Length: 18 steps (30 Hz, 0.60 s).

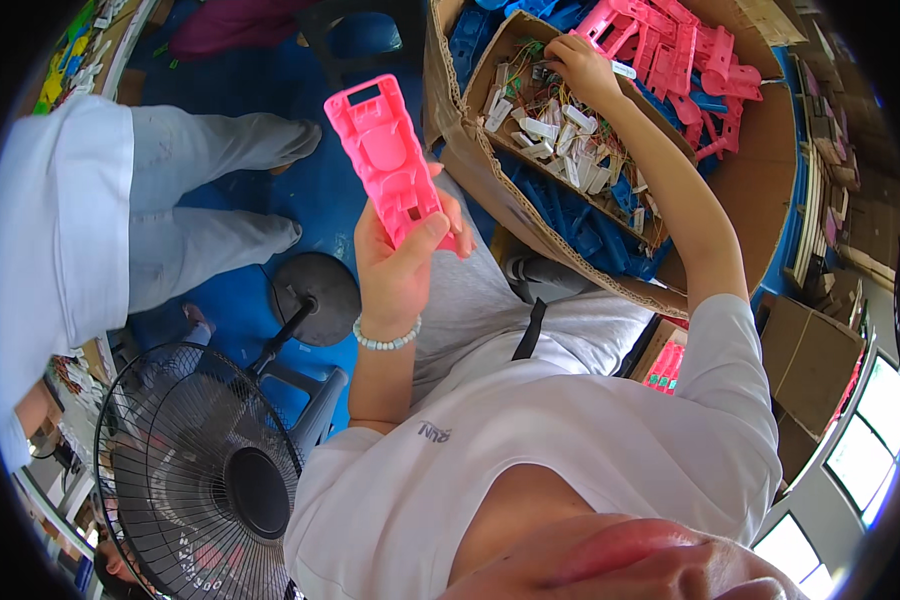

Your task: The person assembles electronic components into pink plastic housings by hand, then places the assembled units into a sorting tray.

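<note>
My left hand (394,275) is closed around the lower end of a long pink plastic shell (378,145). The shell stands up tilted, its ribbed hollow inside and a rectangular slot at its top facing me. My right hand (582,72) reaches into an inner cardboard box (478,88) at the upper right. Its fingers are bent together at the far left part of that box, and whatever lies between them is hidden. Below the hand lies a heap of small white plastic pieces (570,150) with thin coloured wires.
A large cardboard carton (515,205) surrounds the inner box. It also holds pink plastic parts (670,55) and blue plastic parts (585,235). At the lower left stands a black fan (200,470), and a person in a pale shirt (65,230) is at the left. The floor (195,75) is blue.
</note>
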### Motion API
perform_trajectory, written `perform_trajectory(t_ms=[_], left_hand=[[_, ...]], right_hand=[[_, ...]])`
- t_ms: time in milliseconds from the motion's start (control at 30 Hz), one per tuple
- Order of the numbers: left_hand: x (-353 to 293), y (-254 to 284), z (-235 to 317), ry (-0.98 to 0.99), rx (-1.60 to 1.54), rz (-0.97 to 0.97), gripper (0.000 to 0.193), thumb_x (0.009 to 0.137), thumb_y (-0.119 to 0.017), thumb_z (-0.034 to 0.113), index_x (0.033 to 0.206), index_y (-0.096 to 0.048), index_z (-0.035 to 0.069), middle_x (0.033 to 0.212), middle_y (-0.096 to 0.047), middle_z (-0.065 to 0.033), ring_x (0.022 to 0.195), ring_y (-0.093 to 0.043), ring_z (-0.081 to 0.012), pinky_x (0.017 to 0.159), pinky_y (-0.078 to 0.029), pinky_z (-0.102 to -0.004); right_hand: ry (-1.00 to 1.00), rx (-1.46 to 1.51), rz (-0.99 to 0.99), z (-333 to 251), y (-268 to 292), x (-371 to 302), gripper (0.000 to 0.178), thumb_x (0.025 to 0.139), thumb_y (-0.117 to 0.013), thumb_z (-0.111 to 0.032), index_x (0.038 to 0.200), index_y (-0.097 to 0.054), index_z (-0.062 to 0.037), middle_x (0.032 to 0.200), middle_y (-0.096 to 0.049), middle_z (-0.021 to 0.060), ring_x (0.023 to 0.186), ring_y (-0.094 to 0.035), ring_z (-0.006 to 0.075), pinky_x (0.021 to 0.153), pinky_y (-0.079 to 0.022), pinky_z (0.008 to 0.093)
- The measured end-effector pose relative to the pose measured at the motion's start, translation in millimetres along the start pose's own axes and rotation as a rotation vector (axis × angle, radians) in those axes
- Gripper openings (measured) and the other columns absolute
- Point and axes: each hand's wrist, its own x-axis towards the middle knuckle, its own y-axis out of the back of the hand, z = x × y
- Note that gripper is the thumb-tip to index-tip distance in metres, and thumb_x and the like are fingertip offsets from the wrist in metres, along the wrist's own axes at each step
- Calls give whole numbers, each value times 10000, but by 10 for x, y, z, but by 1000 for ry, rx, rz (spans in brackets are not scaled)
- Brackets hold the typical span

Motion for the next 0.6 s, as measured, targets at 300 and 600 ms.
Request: perform_trajectory(t_ms=[300,600], left_hand=[[150,-237,-136,57,-25,-100,422,922,-589,84,1307,-467,-36,846,-597,-125,650,-616,-231,648,-512,-374],[374,-1014,-257,-117,232,-201,317,890,-676,55,1165,-541,-29,902,-648,-89,697,-646,-170,651,-516,-291]], right_hand=[[-427,739,283,290,998,-116,243,861,-684,-5,1101,-650,-22,950,-668,24,854,-635,119,737,-516,261],[-308,766,75,-766,2371,-471,424,874,-690,-16,1274,-557,-60,1103,-632,64,1037,-625,159,846,-531,313]])
